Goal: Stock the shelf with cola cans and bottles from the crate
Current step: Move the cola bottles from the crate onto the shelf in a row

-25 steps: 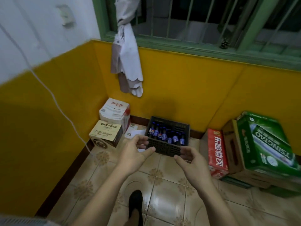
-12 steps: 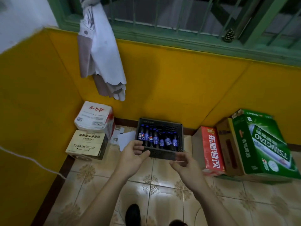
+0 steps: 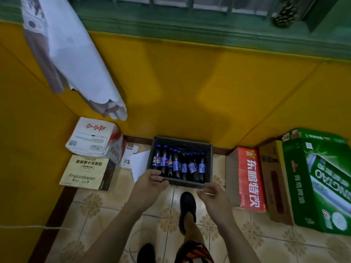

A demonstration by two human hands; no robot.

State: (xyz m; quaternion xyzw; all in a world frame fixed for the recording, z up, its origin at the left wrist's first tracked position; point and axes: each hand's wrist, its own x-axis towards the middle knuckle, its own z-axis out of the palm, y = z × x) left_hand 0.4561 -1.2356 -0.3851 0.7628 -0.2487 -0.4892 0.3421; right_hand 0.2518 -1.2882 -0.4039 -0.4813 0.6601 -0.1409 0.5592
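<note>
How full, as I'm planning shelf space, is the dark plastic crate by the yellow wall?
Not empty: blue-labelled cola bottles stand upright across the dark plastic crate, wall to wall. How many rows, cannot tell.

Floor (image 3: 98, 211): showing patterned tiles.
Crate (image 3: 187, 184): sitting on it.
Tan box (image 3: 85, 173): lying left of it.
Red box (image 3: 248, 179): lying right.

Franziskaner on tan carton (image 3: 85, 172), 东鹏特饮 on red carton (image 3: 249, 179), Pepsi-logo bottles (image 3: 178, 165)

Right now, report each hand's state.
Left hand: open, fingers at the crate's near rim, no clear grip.
Right hand: open, loosely curled, holding nothing, near the crate.
</note>
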